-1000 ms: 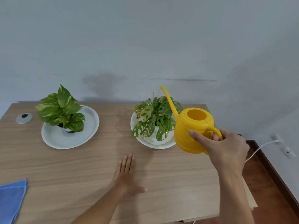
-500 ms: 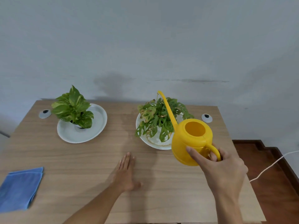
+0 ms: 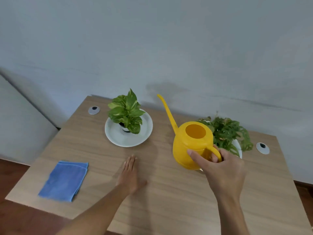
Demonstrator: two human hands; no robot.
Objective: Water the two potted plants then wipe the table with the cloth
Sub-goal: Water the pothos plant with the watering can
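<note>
My right hand (image 3: 220,168) grips the handle of a yellow watering can (image 3: 191,143), held upright above the wooden table (image 3: 169,200). Its long spout points up and to the left, between the two plants. A small pothos plant (image 3: 126,112) stands in a white saucer (image 3: 116,138) at the back centre. Behind the can, a lacy-leafed plant (image 3: 227,131) sits on a white dish (image 3: 238,146), partly hidden. My left hand (image 3: 130,175) lies flat on the table, fingers together, holding nothing. A folded blue cloth (image 3: 63,180) lies at the front left.
Two round grey cable grommets are set in the table, one at the back left (image 3: 94,110) and one at the right (image 3: 262,148). A pale wall rises right behind the table. Dark wood floor (image 3: 15,217) shows past the left and front edges.
The view has swung left, so everything sits further right in the frame. The watering can has left the lacy plant and moved towards the gap between the plants. My left hand has stayed flat.
</note>
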